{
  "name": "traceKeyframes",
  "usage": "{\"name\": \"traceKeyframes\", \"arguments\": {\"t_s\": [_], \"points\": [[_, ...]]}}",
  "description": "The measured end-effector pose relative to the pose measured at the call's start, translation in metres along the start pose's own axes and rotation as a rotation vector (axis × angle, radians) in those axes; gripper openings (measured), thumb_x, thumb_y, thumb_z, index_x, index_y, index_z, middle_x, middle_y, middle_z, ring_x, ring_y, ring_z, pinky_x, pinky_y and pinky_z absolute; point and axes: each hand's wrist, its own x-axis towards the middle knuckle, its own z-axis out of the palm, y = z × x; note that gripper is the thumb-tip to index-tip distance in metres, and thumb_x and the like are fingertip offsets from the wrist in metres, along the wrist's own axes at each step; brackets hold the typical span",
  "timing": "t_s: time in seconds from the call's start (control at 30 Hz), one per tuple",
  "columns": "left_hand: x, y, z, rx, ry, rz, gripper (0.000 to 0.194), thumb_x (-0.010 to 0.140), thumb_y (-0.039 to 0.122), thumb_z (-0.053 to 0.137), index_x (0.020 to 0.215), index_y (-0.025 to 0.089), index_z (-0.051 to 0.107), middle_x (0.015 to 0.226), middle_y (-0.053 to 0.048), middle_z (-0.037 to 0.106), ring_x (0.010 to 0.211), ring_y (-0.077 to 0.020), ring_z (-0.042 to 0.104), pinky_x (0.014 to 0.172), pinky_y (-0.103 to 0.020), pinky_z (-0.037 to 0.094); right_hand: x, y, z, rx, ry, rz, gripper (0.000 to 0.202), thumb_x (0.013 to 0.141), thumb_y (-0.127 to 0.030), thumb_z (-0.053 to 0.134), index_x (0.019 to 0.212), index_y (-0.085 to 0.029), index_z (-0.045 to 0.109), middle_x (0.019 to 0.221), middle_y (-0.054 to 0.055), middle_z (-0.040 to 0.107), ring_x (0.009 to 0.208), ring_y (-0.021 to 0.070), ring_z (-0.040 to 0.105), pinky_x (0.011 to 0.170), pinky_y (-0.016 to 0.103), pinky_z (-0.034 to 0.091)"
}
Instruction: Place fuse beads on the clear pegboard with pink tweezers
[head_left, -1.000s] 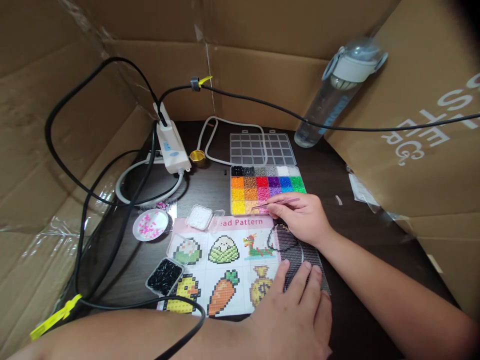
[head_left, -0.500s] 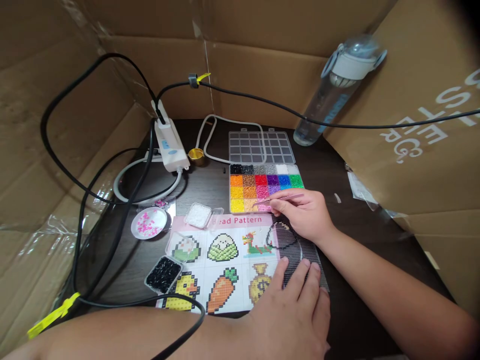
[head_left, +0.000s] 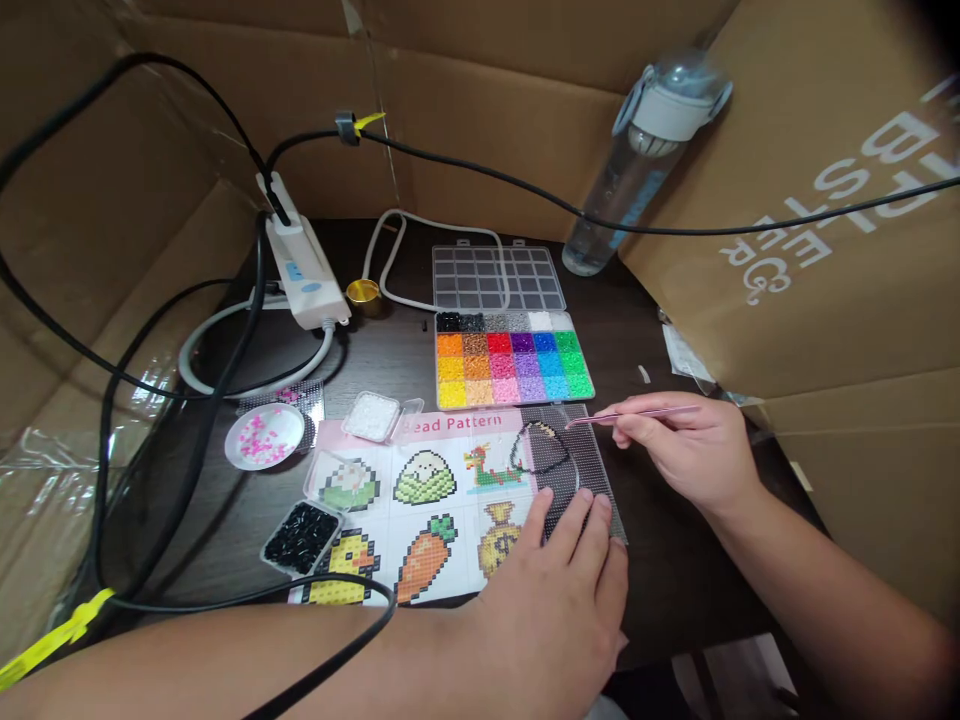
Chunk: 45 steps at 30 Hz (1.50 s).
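Note:
My right hand (head_left: 682,445) pinches pink tweezers (head_left: 645,412), whose tips are over the upper right part of a clear pegboard (head_left: 600,480). On the pegboard a ring of black beads (head_left: 517,462) has a few pale beads at its top. My left hand (head_left: 559,580) lies flat, fingers spread, on the pegboard's lower edge and the Bead Pattern sheet (head_left: 382,425). Behind them is an open bead box (head_left: 514,370) with many colours. Whether the tweezer tips hold a bead is too small to tell.
A black bead tray (head_left: 301,538), a white bead tray (head_left: 371,416) and a dish of pink beads (head_left: 264,437) stand at the left. Farther back are a power strip (head_left: 304,265), cables and a bottle (head_left: 637,165). A black cable (head_left: 337,690) crosses my left forearm.
My right hand and the tweezers have moved from the bead box to the right, over the pegboard. My left hand stays flat. The whole view has shifted slightly.

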Motion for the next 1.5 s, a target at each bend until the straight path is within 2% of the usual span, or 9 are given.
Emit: {"name": "traceKeyframes", "arguments": {"t_s": [0.27,0.47,1.0,1.33,1.5], "points": [[0.000,-0.002,-0.002,-0.008,-0.035,0.017,0.057,0.098,0.045,0.031,0.139,0.009,0.048,0.151,-0.020,0.043,0.141,-0.0347,0.039,0.113,-0.056,0.025,-0.008,0.017,0.006,0.049,0.023,0.090,0.009,0.083,-0.024,0.072,0.080,-0.023,0.080,0.070,0.001,0.075,0.055,0.0096,0.064,0.053,0.019,0.055],[0.001,-0.003,-0.004,-0.010,-0.048,0.017,0.056,0.098,0.045,0.030,0.139,0.010,0.048,0.151,-0.020,0.043,0.141,-0.0341,0.039,0.112,-0.055,0.026,-0.006,0.014,0.007,0.012,-0.011,0.109,0.009,0.082,-0.023,0.071,0.080,-0.023,0.080,0.077,0.002,0.078,0.057,0.0094,0.066,0.056,0.018,0.057],[0.000,-0.002,-0.006,-0.017,-0.065,0.022,0.056,0.099,0.043,0.029,0.140,0.009,0.046,0.152,-0.021,0.041,0.142,-0.0350,0.037,0.113,-0.056,0.026,-0.005,0.012,0.007,-0.025,-0.004,0.084,0.009,0.082,-0.026,0.072,0.080,-0.021,0.080,0.070,0.003,0.076,0.054,0.0118,0.065,0.052,0.022,0.057],[0.001,-0.002,-0.006,-0.024,-0.073,0.020,0.056,0.099,0.043,0.029,0.140,0.008,0.046,0.153,-0.021,0.040,0.142,-0.0353,0.037,0.113,-0.056,0.026,-0.006,0.012,0.009,-0.007,-0.023,0.069,0.008,0.082,-0.026,0.072,0.080,-0.023,0.079,0.075,0.002,0.077,0.053,0.0108,0.066,0.053,0.020,0.058],[0.001,-0.002,-0.004,-0.017,-0.056,0.012,0.056,0.099,0.045,0.030,0.138,0.010,0.048,0.152,-0.020,0.042,0.142,-0.0344,0.037,0.113,-0.056,0.025,-0.003,0.009,0.009,-0.013,-0.013,0.080,0.009,0.080,-0.027,0.074,0.077,-0.021,0.079,0.070,0.003,0.076,0.052,0.0120,0.066,0.052,0.021,0.058]]}}
